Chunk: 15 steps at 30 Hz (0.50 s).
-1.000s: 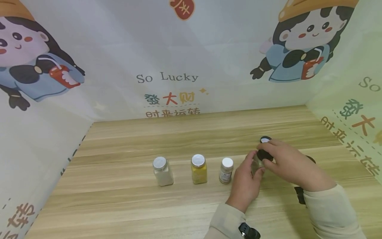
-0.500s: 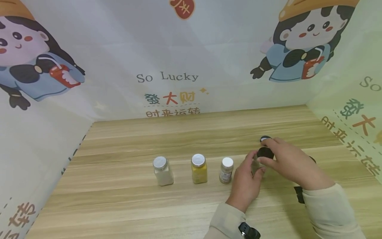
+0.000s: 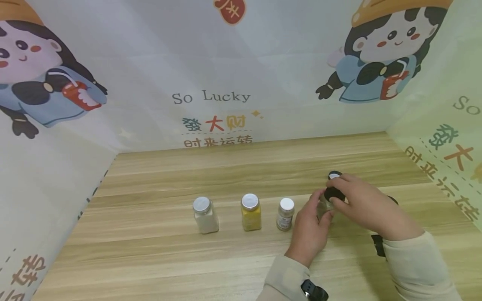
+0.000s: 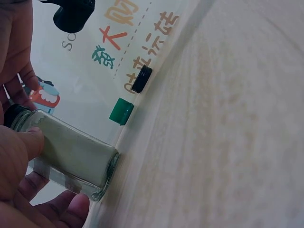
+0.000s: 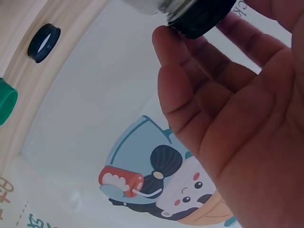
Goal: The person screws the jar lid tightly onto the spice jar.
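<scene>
My left hand (image 3: 310,230) grips a square glass jar (image 4: 78,149) of pale, whitish contents, its thumb on one side and fingers round the other. The jar stands on the table with a black lid (image 3: 334,194) on its mouth. Thumb and fingertips of my right hand (image 3: 363,205) hold this lid at its edge from the right; the right wrist view shows the fingertips at its rim. Most of the jar is hidden behind the hands in the head view. Behind them lies a loose black cap (image 5: 44,42), a pale lining showing inside it.
Left of the hands stand a small white-capped bottle (image 3: 285,215), a jar with yellow contents (image 3: 251,215) and a silver-lidded jar of whitish contents (image 3: 206,217). A green cap (image 4: 122,111) lies near the loose black one. Printed cloth walls (image 3: 150,75) border the wooden table (image 3: 158,259).
Half a second ago my right fingers were shifted on the lid, showing more of its top; now thumb and fingers are back close round it. The left hand and jar stay put.
</scene>
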Each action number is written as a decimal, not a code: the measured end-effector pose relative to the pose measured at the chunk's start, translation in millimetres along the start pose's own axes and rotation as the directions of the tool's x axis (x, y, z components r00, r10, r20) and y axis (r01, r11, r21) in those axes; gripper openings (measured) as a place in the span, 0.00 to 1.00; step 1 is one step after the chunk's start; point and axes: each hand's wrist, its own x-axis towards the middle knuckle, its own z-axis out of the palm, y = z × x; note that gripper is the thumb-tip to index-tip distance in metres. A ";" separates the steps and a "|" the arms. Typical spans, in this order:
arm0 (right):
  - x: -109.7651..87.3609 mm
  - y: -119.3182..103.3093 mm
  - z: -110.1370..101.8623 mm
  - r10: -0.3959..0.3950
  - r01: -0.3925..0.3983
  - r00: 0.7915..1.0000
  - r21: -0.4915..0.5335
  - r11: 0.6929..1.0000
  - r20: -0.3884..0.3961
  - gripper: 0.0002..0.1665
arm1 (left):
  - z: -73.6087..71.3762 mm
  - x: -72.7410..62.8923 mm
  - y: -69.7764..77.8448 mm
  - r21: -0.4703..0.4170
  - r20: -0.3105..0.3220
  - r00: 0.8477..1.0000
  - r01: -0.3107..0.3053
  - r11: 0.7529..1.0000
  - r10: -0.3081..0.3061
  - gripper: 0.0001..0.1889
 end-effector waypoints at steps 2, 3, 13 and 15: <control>-0.3 0.3 -0.1 0.022 -0.022 1.000 -0.004 1.000 0.000 0.17 | 0.4 0.1 -0.1 -0.005 0.005 1.000 0.008 1.000 -0.008 0.26; -0.3 0.6 -0.1 0.028 -0.028 1.000 -0.004 1.000 -0.002 0.18 | 0.5 0.2 -0.1 -0.007 0.005 1.000 0.011 1.000 -0.011 0.26; -0.6 0.1 -0.7 -0.016 0.016 1.000 0.000 1.000 -0.017 0.22 | 0.6 0.3 0.4 -0.005 0.007 1.000 0.015 1.000 -0.015 0.27; -0.5 0.2 -0.7 -0.049 0.049 0.999 0.010 0.999 -0.018 0.23 | 0.3 0.1 0.4 -0.008 0.006 1.000 0.013 1.000 -0.013 0.27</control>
